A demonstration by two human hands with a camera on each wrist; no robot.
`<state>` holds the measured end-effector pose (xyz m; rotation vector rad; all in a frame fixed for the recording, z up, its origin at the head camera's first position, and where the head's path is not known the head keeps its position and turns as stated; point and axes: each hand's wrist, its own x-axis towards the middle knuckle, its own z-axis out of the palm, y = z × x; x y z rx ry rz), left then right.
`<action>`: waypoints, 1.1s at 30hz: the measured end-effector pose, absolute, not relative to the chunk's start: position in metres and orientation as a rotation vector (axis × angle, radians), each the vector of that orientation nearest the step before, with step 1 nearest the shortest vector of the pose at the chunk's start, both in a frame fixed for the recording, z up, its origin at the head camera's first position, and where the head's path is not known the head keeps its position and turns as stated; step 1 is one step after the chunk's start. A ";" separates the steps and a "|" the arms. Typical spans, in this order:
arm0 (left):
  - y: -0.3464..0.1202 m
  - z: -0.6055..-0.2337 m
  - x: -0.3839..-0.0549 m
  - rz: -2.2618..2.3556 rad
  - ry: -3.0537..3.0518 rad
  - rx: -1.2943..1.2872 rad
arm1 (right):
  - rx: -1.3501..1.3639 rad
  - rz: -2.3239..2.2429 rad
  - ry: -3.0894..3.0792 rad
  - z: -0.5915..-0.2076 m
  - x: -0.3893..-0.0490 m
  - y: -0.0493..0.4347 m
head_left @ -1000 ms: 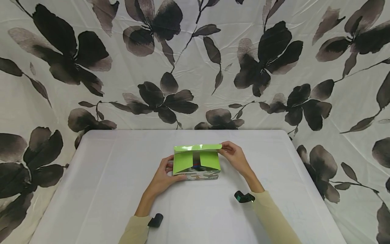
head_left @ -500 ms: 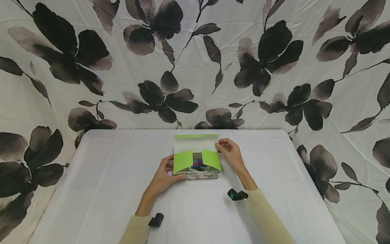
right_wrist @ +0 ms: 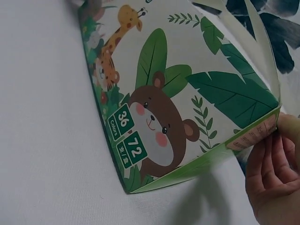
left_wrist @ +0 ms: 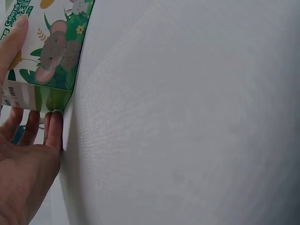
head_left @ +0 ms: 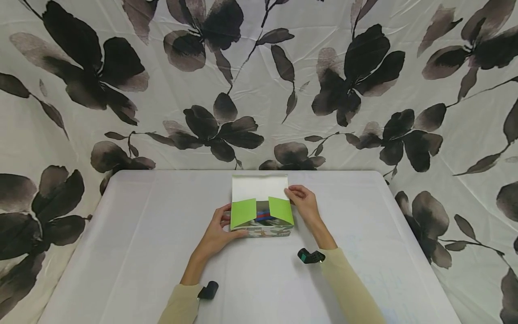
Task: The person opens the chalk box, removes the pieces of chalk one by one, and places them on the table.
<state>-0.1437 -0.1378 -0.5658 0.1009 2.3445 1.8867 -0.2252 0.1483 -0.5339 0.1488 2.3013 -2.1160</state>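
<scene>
A small cardboard box (head_left: 269, 231) stands at the middle of the table, its lid (head_left: 260, 186) raised at the back with the white inside showing. Two green inner flaps (head_left: 243, 212) lie partly over the opening; something blue and red (head_left: 265, 216) shows between them. My left hand (head_left: 214, 230) holds the box's left end, thumb along the front and fingers at the side. At the lid's right edge, my right hand (head_left: 305, 203) pinches the card between thumb and fingers. In the right wrist view, the printed box side (right_wrist: 159, 117) shows a bear and "36 Colors".
A white cloth covers the table (head_left: 133, 261), whose far edge runs just behind the lid. Behind it hangs a floral-patterned sheet (head_left: 259, 90). A small black device is worn on each wrist, at the left (head_left: 208, 290) and right (head_left: 311, 256) sleeves.
The green lid has swung up and back from over the flaps, baring the opening. My right hand has shifted slightly left with it. The left hand stays in place on the box.
</scene>
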 end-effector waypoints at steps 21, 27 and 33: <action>-0.137 -0.566 -0.145 1.861 2.370 0.088 | 0.376 -1.896 2.360 -0.538 -0.216 0.144; -0.138 -0.562 -0.142 1.834 2.384 0.091 | 0.294 -1.941 2.378 -0.534 -0.209 0.146; -0.141 -0.554 -0.134 1.812 2.504 0.099 | 0.206 -1.999 2.419 -0.537 -0.196 0.150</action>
